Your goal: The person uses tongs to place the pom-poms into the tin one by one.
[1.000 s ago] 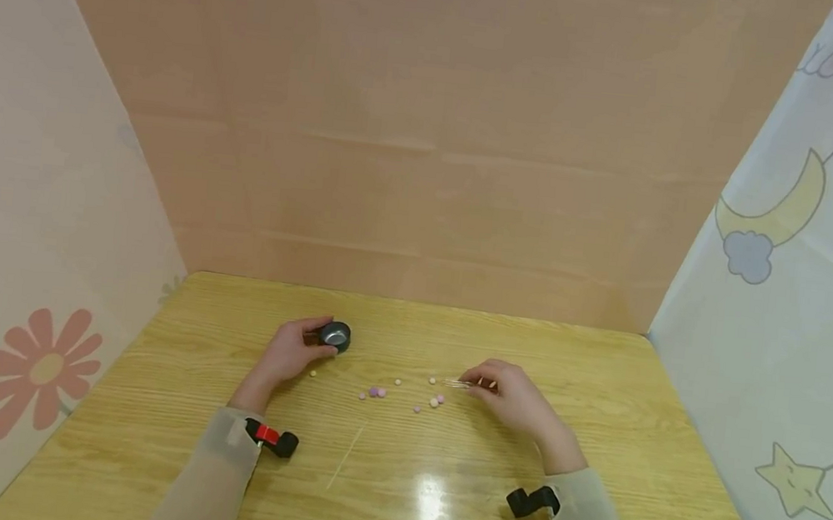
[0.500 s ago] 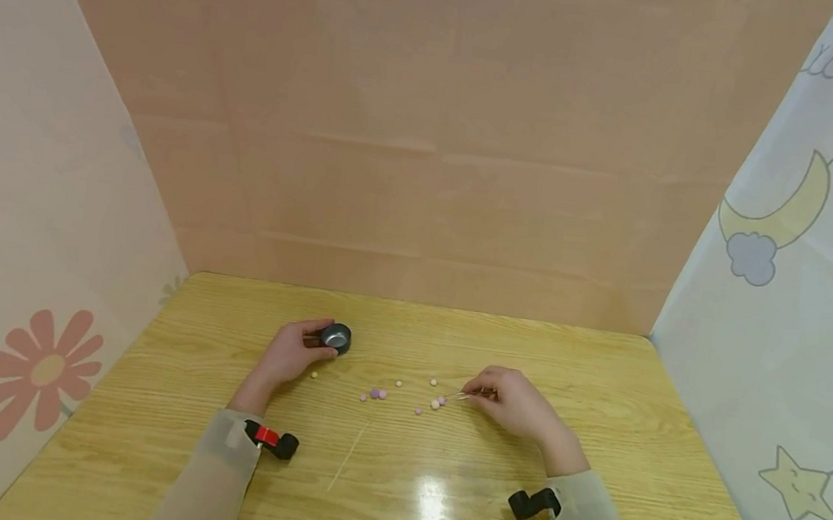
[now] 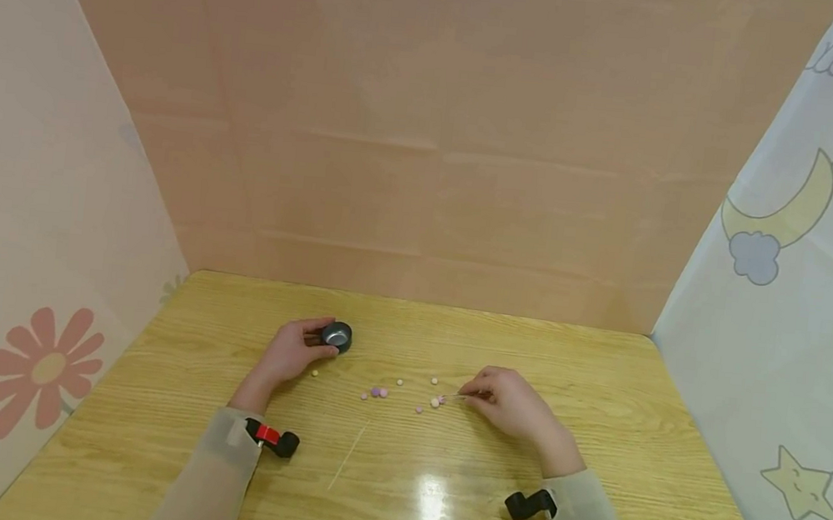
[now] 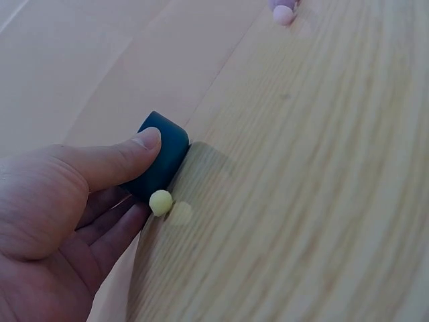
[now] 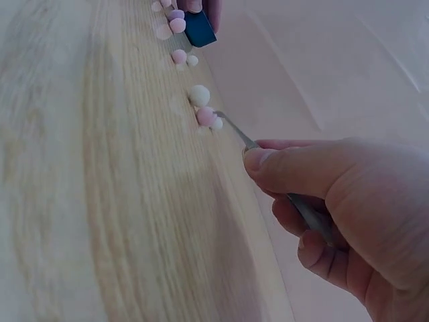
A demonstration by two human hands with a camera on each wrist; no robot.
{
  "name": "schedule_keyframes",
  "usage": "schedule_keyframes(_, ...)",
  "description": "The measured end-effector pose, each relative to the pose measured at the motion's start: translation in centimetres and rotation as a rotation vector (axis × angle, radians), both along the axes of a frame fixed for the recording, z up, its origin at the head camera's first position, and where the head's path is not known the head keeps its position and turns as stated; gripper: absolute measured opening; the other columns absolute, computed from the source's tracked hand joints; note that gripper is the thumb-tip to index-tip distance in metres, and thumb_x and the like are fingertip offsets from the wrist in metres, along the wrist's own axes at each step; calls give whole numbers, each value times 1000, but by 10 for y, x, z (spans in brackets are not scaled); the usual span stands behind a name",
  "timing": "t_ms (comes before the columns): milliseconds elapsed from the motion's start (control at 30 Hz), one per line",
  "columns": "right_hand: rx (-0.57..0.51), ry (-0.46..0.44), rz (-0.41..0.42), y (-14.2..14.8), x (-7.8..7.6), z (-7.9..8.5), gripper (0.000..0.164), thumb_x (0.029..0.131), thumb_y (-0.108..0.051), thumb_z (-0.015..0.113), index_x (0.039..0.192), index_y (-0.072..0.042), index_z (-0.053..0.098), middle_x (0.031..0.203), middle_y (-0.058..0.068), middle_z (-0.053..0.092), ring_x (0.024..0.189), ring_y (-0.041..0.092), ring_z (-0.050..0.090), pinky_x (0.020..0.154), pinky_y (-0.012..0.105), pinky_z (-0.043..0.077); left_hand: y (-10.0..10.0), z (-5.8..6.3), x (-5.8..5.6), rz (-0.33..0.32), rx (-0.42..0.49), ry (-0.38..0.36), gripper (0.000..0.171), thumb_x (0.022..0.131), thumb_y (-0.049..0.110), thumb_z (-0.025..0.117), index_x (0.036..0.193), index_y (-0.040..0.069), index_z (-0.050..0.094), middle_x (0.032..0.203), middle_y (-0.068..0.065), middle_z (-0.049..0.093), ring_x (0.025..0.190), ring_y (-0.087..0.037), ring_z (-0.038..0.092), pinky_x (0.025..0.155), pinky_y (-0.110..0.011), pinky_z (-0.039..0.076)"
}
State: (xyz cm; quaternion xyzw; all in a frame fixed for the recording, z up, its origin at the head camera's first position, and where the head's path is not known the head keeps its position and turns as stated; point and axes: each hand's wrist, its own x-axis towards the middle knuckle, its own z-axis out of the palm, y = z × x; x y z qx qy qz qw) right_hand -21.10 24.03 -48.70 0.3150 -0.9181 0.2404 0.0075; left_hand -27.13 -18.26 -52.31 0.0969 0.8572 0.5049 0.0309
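Note:
My left hand [image 3: 290,354] grips a small dark round cup [image 3: 337,337] by its side on the table, with the thumb on the near wall in the left wrist view. Beside that hand lies a small pale yellow ball [image 4: 160,202]. My right hand [image 3: 512,399] pinches metal tweezers [image 5: 234,129] between thumb and fingers. Their tips reach a pink ball [image 5: 206,116], which sits close to a larger cream ball [image 5: 199,95]. Whether the tips grasp the pink ball, I cannot tell. Behind it shows a small whitish ball [image 5: 217,124].
Between the hands, several small balls lie scattered on the wooden table [image 3: 393,501], among them a purple ball [image 3: 376,392] and a lone pink ball [image 3: 419,410]. A brown-pink covered wall [image 3: 433,169] stands behind the table, with patterned sheets at both sides.
My right hand and the tweezers have shifted slightly nearer to me, the tips going from the small pale ball at the back to the pink one. The left hand and cup stay put.

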Motion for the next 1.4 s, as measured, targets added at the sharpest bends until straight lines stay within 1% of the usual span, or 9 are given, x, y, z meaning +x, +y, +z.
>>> schedule_keyframes(267, 24, 40, 2, -3, 1, 3, 14, 98, -11, 80, 111, -12, 86, 100, -6, 73, 86, 7, 67, 72, 29, 59, -2, -1, 0, 8, -7, 5, 62, 97, 16, 82, 153, 2, 58, 149, -27, 59, 129, -41, 65, 107, -51, 54)
schedule_keyframes(433, 28, 75, 2, -6, 2, 5, 15, 97, -10, 81, 112, -11, 85, 98, -6, 71, 80, 4, 61, 67, 26, 55, -3, 0, 0, 10, -8, 1, 62, 97, 16, 83, 153, 2, 59, 150, -26, 59, 129, -40, 65, 107, -50, 55)
schedule_keyframes(533, 53, 141, 2, -9, 3, 6, 16, 96, -8, 82, 112, -10, 85, 98, -5, 69, 79, 6, 60, 66, 26, 55, -3, 1, 0, 6, -8, -3, 63, 97, 15, 83, 153, 2, 58, 150, -26, 59, 129, -40, 65, 107, -50, 55)
schedule_keyframes(733, 109, 321, 23, -15, 4, 9, 19, 93, -5, 84, 111, -10, 85, 101, 1, 70, 86, 14, 65, 71, 29, 59, -3, 4, 2, 4, -21, 4, 63, 97, 16, 83, 153, 3, 58, 149, -25, 60, 128, -40, 66, 107, -51, 55)
schedule_keyframes(833, 112, 373, 22, -16, 5, 10, 18, 92, -5, 85, 109, -11, 86, 100, 1, 70, 86, 15, 65, 70, 29, 59, -3, 4, 1, 6, -23, 5, 63, 97, 16, 82, 153, 3, 58, 149, -25, 60, 129, -39, 66, 107, -51, 54)
schedule_keyframes(900, 112, 380, 22, -16, 5, 9, 17, 92, -6, 86, 108, -12, 86, 100, 1, 70, 85, 15, 65, 69, 28, 59, -3, 4, 1, 6, -23, 2, 62, 97, 16, 82, 153, 3, 58, 149, -25, 60, 129, -39, 65, 107, -51, 54)
schedule_keyframes(1067, 95, 357, 8, -17, 6, 10, 16, 92, -6, 85, 107, -12, 86, 100, 0, 71, 85, 15, 65, 70, 29, 60, -3, 4, 0, 8, -20, -2, 62, 97, 15, 83, 153, 3, 59, 149, -25, 60, 129, -40, 65, 107, -51, 55)
schedule_keyframes(1300, 80, 406, -66, -17, 6, 8, 18, 91, -11, 88, 108, -17, 86, 98, -4, 71, 83, 12, 66, 69, 30, 59, -3, -1, 1, 4, -9, 5, 62, 96, 16, 83, 152, 2, 59, 150, -25, 59, 129, -38, 66, 106, -49, 56)
schedule_keyframes(1400, 26, 376, -106, -18, 6, 6, 17, 92, -11, 87, 107, -19, 86, 94, -7, 69, 80, 10, 64, 66, 29, 57, -1, -2, 1, -1, -3, 10, 62, 97, 16, 83, 152, 2, 59, 150, -26, 59, 129, -39, 66, 106, -49, 56)
